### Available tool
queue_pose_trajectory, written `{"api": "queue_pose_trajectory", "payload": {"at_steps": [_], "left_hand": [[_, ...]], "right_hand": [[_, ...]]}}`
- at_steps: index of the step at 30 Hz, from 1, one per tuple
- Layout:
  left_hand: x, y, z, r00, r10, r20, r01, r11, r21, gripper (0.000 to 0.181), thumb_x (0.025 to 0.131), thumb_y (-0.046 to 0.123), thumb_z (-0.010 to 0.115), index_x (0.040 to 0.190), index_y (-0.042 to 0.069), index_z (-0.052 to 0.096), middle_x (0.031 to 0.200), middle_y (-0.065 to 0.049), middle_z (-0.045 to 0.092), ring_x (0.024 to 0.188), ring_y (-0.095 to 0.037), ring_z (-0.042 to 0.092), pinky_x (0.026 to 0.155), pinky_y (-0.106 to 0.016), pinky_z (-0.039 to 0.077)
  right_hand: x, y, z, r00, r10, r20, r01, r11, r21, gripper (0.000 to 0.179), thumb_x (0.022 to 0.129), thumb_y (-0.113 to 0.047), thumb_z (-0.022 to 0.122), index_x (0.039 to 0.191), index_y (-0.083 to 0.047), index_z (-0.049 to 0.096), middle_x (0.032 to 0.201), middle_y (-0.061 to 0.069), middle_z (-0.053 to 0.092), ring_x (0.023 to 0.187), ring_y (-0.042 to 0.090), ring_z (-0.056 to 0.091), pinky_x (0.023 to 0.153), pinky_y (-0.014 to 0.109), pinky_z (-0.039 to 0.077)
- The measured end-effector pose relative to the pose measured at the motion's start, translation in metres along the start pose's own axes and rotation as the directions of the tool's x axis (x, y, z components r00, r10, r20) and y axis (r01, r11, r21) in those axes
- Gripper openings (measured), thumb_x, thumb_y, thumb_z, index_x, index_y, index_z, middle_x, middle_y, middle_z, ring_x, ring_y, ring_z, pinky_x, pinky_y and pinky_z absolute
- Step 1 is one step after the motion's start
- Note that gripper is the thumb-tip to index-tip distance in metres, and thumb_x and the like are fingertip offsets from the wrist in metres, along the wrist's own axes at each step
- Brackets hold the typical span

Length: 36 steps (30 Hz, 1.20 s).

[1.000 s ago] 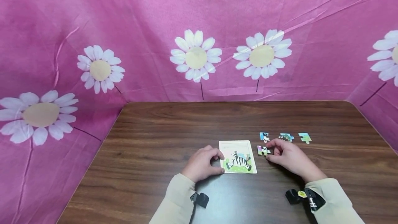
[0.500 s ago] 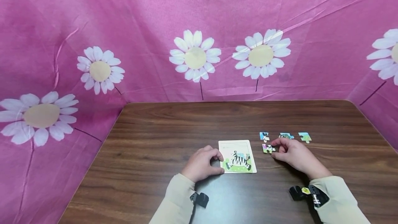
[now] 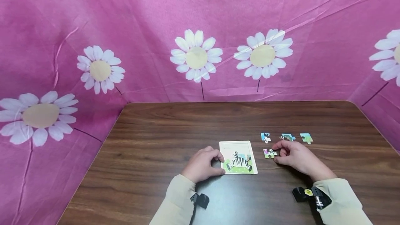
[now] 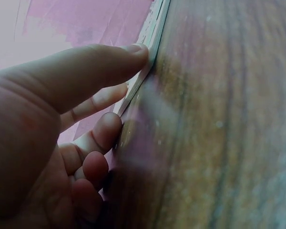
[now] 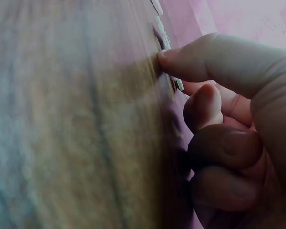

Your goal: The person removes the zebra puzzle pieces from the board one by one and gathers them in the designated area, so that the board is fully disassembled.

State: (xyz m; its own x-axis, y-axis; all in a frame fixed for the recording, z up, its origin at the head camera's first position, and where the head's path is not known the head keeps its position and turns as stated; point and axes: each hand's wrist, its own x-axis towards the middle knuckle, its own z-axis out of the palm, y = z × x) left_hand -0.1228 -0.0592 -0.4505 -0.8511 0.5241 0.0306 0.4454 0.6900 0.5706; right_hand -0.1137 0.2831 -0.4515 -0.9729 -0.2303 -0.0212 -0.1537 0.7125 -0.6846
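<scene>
The right hand (image 3: 297, 159) pinches a jigsaw piece (image 3: 268, 154) between thumb and forefinger, near the zebra puzzle board (image 3: 230, 149) whose left edge the left hand (image 3: 201, 165) grips — uneven pressure could make the piece slip

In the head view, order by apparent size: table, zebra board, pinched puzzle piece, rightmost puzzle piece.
1. Table
2. Zebra board
3. Pinched puzzle piece and rightmost puzzle piece: too alike to rank

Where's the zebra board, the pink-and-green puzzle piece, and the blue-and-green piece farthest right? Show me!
Zebra board (image 3: 235, 147): head view, on its pale upper part.
Pink-and-green puzzle piece (image 3: 268, 154): head view, near the middle of its face.
Blue-and-green piece (image 3: 306, 138): head view, on its middle.
</scene>
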Motion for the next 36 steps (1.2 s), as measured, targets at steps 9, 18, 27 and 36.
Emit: {"api": "queue_pose_trajectory", "payload": {"at_steps": [9, 18, 27, 36], "left_hand": [[0.0, -0.001, 0.0, 1.0, -0.006, 0.005, 0.006, 1.0, 0.007, 0.03, 0.072, 0.036, 0.086, 0.093, 0.026, 0.067, 0.089, 0.012, 0.052, 0.081, -0.004, 0.047, 0.073, -0.023, 0.038], [-0.001, -0.002, 0.001, 1.0, 0.014, -0.002, -0.014, 1.0, -0.002, 0.03, 0.072, 0.034, 0.086, 0.093, 0.025, 0.066, 0.088, 0.012, 0.052, 0.081, -0.004, 0.047, 0.072, -0.023, 0.039], [-0.001, -0.002, -0.001, 1.0, 0.017, 0.001, -0.017, 1.0, -0.011, 0.03, 0.071, 0.034, 0.088, 0.09, 0.025, 0.066, 0.088, 0.011, 0.054, 0.079, -0.005, 0.047, 0.072, -0.023, 0.038], [0.001, -0.001, -0.002, 1.0, 0.001, 0.023, -0.001, 1.0, -0.007, 0.029, 0.071, 0.034, 0.088, 0.089, 0.024, 0.068, 0.087, 0.013, 0.053, 0.078, -0.005, 0.047, 0.071, -0.024, 0.039]], "right_hand": [[0.0, 0.004, -0.002, 1.0, -0.018, 0.008, 0.018, 0.999, 0.044, 0.031, 0.077, -0.012, 0.082, 0.103, -0.004, 0.067, 0.068, -0.005, 0.05, 0.059, 0.005, 0.046, 0.056, 0.026, 0.038], [0.0, -0.009, 0.002, 0.998, -0.036, -0.058, 0.039, 0.997, 0.06, 0.023, 0.082, -0.012, 0.079, 0.102, -0.007, 0.069, 0.07, -0.005, 0.05, 0.06, 0.005, 0.046, 0.057, 0.026, 0.038], [0.006, -0.044, 0.023, 0.996, -0.083, -0.02, 0.085, 0.99, 0.117, 0.019, 0.083, -0.009, 0.078, 0.099, -0.007, 0.069, 0.067, -0.006, 0.049, 0.057, 0.005, 0.045, 0.054, 0.026, 0.039], [0.018, -0.07, 0.049, 0.991, -0.125, 0.042, 0.122, 0.99, 0.072, 0.021, 0.081, -0.012, 0.079, 0.099, -0.009, 0.069, 0.066, -0.008, 0.048, 0.056, 0.003, 0.044, 0.054, 0.025, 0.039]]}}
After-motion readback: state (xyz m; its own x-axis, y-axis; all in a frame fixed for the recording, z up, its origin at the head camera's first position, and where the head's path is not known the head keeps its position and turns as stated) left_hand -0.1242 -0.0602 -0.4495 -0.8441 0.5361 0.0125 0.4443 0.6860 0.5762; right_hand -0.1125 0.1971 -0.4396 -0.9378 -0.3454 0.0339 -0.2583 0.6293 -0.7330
